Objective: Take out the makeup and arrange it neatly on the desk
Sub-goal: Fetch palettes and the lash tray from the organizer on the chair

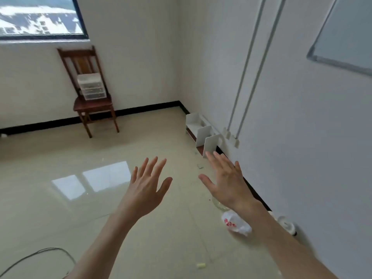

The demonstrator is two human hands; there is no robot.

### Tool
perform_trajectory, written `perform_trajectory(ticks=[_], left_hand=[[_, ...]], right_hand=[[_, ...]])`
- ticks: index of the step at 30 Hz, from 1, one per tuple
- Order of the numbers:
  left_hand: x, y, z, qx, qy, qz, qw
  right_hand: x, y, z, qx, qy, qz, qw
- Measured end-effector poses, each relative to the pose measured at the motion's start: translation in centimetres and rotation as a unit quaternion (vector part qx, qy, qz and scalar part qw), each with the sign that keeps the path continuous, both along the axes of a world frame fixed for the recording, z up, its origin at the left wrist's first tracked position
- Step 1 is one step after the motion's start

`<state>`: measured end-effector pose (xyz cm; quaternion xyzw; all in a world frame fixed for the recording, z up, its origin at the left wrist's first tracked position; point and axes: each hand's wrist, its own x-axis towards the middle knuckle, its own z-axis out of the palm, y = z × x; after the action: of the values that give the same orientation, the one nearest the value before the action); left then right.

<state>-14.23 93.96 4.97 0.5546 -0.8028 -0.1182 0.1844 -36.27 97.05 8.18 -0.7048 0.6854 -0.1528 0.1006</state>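
My left hand (148,186) and my right hand (225,182) are stretched out in front of me over the tiled floor, fingers spread and straight, holding nothing. A clear plastic drawer box (92,87) stands on the seat of a wooden chair (94,105) against the far wall, well beyond both hands. What is inside the drawers I cannot make out. No desk and no makeup are in view.
A white desktop shelf rack (203,131) lies on the floor along the right wall. A white plastic bag with red print (236,223) and a white round object (286,224) lie near the skirting. A grey cable (40,256) curls at bottom left. A whiteboard (346,33) hangs at right.
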Motion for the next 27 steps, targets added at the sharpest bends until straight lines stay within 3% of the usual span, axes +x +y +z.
perform_trajectory(ticks=[13, 27], left_hand=[[9.0, -11.1, -2.4, 0.028, -0.04, 0.245, 0.968], [24.5, -37.9, -3.2, 0.011, -0.056, 0.278, 0.959]], right_hand=[[10.0, -22.8, -1.3, -0.019, 0.009, 0.239, 0.971], [26.4, -50.4, -3.8, -0.007, 0.029, 0.277, 0.96]])
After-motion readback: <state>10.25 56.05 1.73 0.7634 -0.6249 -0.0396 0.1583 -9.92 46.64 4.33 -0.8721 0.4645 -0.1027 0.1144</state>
